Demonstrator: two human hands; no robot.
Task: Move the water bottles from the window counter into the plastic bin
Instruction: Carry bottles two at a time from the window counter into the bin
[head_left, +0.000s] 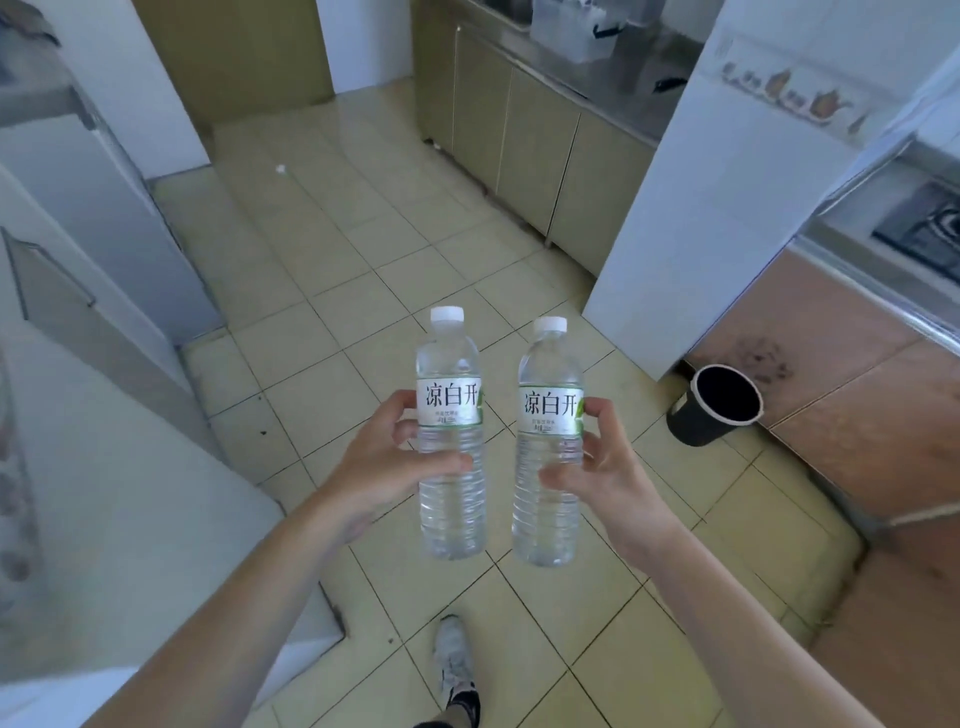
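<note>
Two water bottles carried upright over the kitchen floor, one in each hand.

The tiled floor (363, 291) ran between the cabinets (524, 150) and a black bin (714, 405) at its right edge. The left hand (384, 457) was wrapped around the left bottle (451, 431) below its label; the right hand (597, 467) gripped the right bottle (549, 441) likewise. The bottles stood near each other, apart, both capped, above one shoe (454, 654).
</note>
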